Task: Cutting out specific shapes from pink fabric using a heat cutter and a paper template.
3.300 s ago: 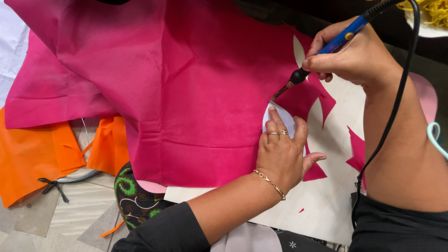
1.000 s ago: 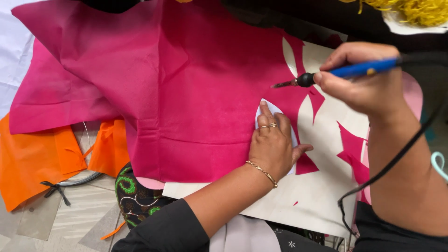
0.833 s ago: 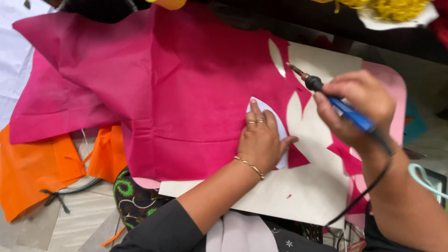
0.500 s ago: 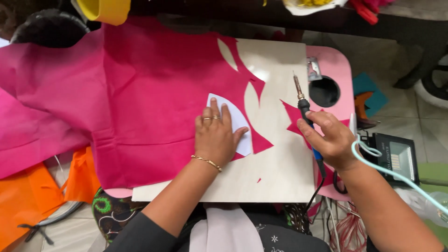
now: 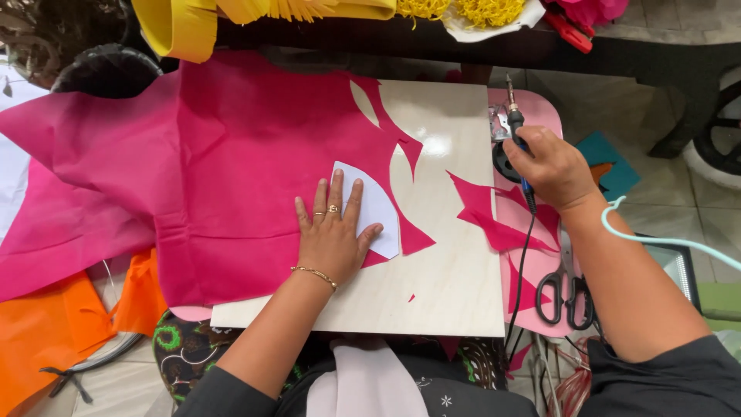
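My left hand (image 5: 333, 235) lay flat, fingers spread, pressing a white template (image 5: 369, 205) onto the pink cloth (image 5: 231, 170). It gripped nothing; the palm and fingers only held both layers down on the board (image 5: 448, 286). The template stuck out past my fingertips, up and to the right, its curved edge toward the cut side of the cloth.

My right hand (image 5: 552, 166) was closed around the cutter (image 5: 515, 131), well apart from the template, over the pink tray (image 5: 540, 116) just beside the board's right edge. The tool's long axis ran nearly straight away from me, tip pointing at the far end of the tray, cord (image 5: 519, 270) trailing back toward my lap. So the template lay to the left of that hand and a little nearer me, across a bare stretch of board and some pink scraps (image 5: 486, 216). The left hand was on the work, the right plainly the farther one.

My fist hid most of the handle, and I could not tell whether the tip touched the metal stand (image 5: 500, 123) or hung above it. The scissors (image 5: 562, 289) lay on the tray by my right forearm. My left palm covered the template's lower part, so its full outline could not be made out.
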